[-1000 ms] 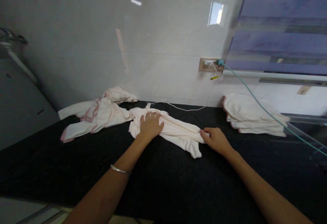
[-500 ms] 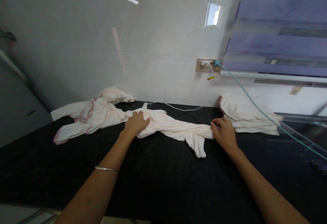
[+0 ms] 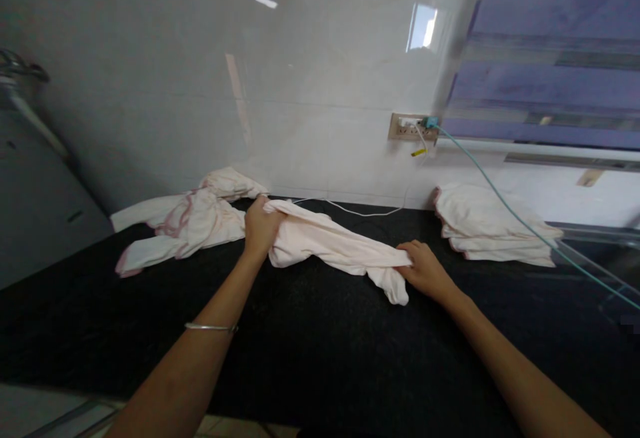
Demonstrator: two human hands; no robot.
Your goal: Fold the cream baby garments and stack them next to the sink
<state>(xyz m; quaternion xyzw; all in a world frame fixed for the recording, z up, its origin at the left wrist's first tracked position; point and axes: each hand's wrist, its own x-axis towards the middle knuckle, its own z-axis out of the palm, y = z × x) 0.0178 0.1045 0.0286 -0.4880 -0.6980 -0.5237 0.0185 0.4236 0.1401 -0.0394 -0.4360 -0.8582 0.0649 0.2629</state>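
A cream-white cloth [image 3: 330, 241] stretches between my two hands above the dark countertop [image 3: 320, 351], bunched lengthwise. My left hand [image 3: 261, 228] is closed on its left end, close to the wall. At the other end, my right hand [image 3: 423, 268] grips the cloth with thumb and fingers, and a loose corner hangs down just left of that hand. Left of my left hand lies a rumpled heap of similar cloths [image 3: 200, 218] with pink edging. Past my right hand rests a folded stack of cream cloths [image 3: 493, 221], also pink-edged.
Behind the counter rises a glossy tiled wall [image 3: 320, 91] with a socket plate [image 3: 400, 128]. A green cable [image 3: 493, 191] runs from it down across the right side, over the stack. A thin white cord [image 3: 360, 214] lies along the wall's foot.
My left hand has risen slightly towards the wall, lifting its end of the cloth. My right hand has shifted left, away from the stack. The cloth is straighter and separated from the left heap.
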